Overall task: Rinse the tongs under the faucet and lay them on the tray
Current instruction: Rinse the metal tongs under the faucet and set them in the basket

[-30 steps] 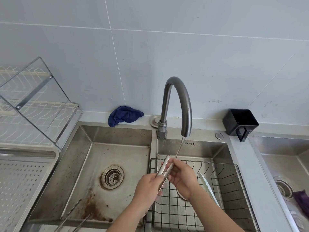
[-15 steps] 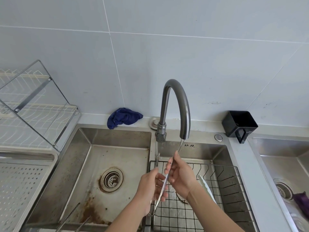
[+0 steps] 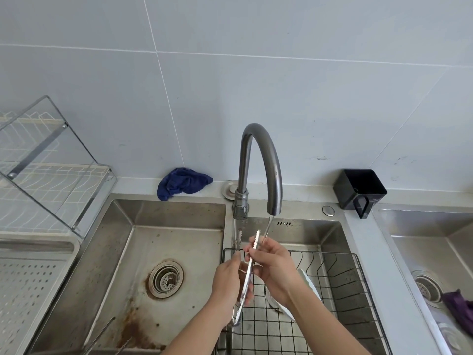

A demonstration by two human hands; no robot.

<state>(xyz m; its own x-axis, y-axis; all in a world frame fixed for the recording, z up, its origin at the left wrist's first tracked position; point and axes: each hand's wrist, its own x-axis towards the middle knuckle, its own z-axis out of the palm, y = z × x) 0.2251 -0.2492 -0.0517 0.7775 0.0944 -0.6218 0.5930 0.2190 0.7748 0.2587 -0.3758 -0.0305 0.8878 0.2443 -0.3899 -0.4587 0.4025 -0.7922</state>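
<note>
Steel tongs [image 3: 248, 271] with serrated tips stand nearly upright over the sink divider, arms spread apart, tips up. My left hand [image 3: 227, 285] grips their lower part near the hinge. My right hand [image 3: 273, 265] pinches the right arm just below its toothed tip. A thin stream of water runs from the grey arched faucet [image 3: 261, 165] onto my right fingers beside that tip. The perforated metal tray [image 3: 28, 288] lies at the left edge, beside the left basin.
A black wire basket [image 3: 340, 283] with a white utensil sits in the middle basin. The stained left basin [image 3: 143, 265] holds another pair of tongs at its near edge. A blue cloth [image 3: 183, 183], a black holder [image 3: 359, 190] and a dish rack [image 3: 51, 165] line the back.
The tongs went from closed and turned edge-on to spread open with the serrated tips raised toward the water stream. My hands stayed in about the same place.
</note>
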